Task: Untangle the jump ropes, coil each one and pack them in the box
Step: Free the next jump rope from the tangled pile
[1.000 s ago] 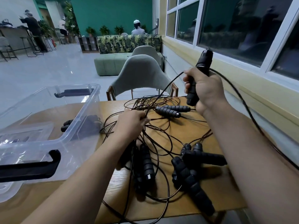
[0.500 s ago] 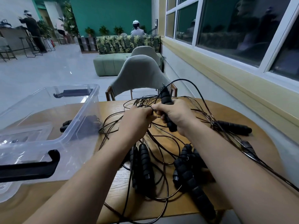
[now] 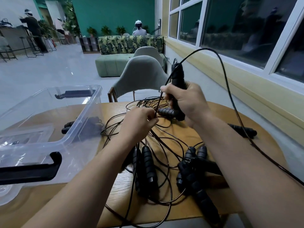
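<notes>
Black ribbed handle (image 3: 178, 79), upright, grasped in the clenched right hand (image 3: 186, 102) above the far middle of the worktop (image 3: 218, 116).

Cord (image 3: 220, 60): leaves the handle's top, arcs high toward the right edge and drops past it, out of sight. A second strand runs from the handle top down to the left hand (image 3: 138, 127), which pinches it at the fingertips (image 3: 154, 118).

Tangle of jump ropes (image 3: 164, 145): spread over the worktop's middle, none coiled.
- One loose handle (image 3: 166, 111) is just under the right hand.
- Paired handles (image 3: 148, 167) lie toward the near edge.
- A clustered lot (image 3: 194, 176) is near the near right corner.
- A single handle (image 3: 243, 130) lies by the right edge.

Clear box (image 3: 78, 116): open, on the left side. Dark handles show through its wall; inside or behind cannot be told.

Risks, as judged:
- Lifting the handle against the left pinch may cinch a crossing into a knot.
- The loop hanging over the right edge may snag below.
- That loop may also drag the single handle off the edge.
</notes>
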The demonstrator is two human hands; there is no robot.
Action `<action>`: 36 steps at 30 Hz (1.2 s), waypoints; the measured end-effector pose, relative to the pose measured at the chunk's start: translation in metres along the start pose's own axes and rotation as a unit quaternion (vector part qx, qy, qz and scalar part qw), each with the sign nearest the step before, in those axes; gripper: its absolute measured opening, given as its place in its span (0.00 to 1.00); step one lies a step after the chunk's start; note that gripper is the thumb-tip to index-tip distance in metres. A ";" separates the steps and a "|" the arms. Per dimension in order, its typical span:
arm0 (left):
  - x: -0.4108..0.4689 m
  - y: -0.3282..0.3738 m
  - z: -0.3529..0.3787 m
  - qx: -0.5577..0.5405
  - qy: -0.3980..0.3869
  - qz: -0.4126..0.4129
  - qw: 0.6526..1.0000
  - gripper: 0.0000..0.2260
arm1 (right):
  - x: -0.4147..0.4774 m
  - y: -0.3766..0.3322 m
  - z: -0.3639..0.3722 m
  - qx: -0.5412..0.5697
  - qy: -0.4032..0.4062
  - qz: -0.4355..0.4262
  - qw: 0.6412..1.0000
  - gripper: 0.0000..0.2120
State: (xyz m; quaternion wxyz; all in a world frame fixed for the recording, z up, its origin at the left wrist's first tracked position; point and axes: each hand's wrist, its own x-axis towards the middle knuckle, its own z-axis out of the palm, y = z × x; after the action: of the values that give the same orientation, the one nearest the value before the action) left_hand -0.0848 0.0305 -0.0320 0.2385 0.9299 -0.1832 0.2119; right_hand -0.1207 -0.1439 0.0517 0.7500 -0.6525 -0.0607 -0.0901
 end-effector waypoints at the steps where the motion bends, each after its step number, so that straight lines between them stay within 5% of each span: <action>1: 0.000 0.001 -0.001 -0.005 -0.001 -0.002 1.000 0.04 | -0.001 -0.007 -0.002 0.011 0.006 -0.006 1.000 0.06; 13: -0.005 0.014 -0.008 -0.057 -0.021 -0.055 0.997 0.05 | 0.009 -0.024 -0.018 0.120 0.075 -0.007 0.990 0.07; 19: -0.001 0.024 -0.017 -0.155 0.028 -0.066 0.985 0.06 | 0.012 0.022 -0.019 0.037 0.061 0.085 0.994 0.11; 24: 0.002 0.021 -0.023 -0.284 0.060 -0.118 0.950 0.07 | 0.005 0.049 -0.018 -0.049 -0.063 0.135 0.988 0.12; 36: 0.005 0.019 -0.028 -0.430 0.092 -0.145 0.886 0.08 | 0.002 0.053 -0.010 -0.171 -0.101 0.059 0.978 0.09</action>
State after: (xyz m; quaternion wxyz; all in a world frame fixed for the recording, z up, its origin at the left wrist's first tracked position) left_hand -0.0971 0.0284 -0.0008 0.6590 0.7286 -0.0965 0.1601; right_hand -0.1079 -0.1465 -0.0004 0.6213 -0.7792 -0.0817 0.0118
